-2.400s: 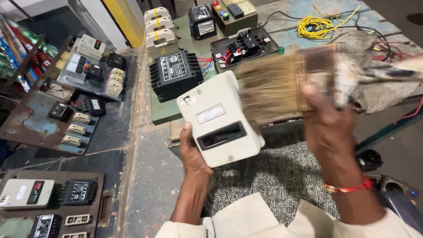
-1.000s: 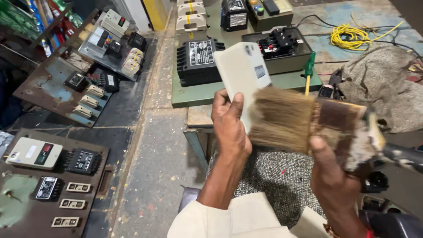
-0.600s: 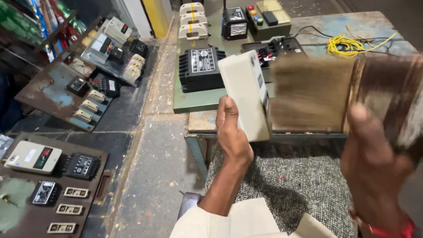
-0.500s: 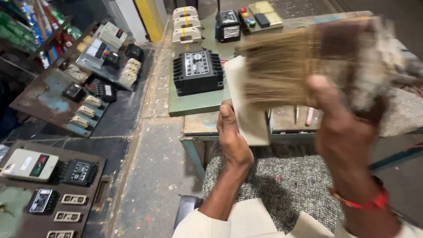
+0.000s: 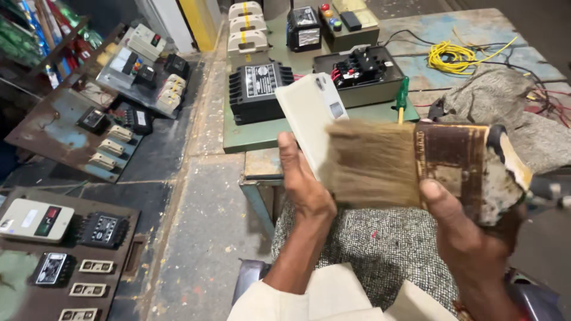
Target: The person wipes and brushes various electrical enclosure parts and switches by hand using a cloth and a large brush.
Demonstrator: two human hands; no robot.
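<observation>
My left hand grips a cream plastic box cover by its lower end, holding it up edge-on above a low green table. My right hand holds a wide, worn paint brush by its rusty metal ferrule. The tan bristles point left and lie against the cover's right face, just above my left thumb.
On the table stand a black finned unit, an open contactor box, a green screwdriver, yellow wire and a grey cloth. Panels with switches and meters lie on the floor at left.
The brush has swung down from high at the right and now rests its bristles on the cover. The cover was turned from face-on to edge-on earlier and stays in my left hand.
</observation>
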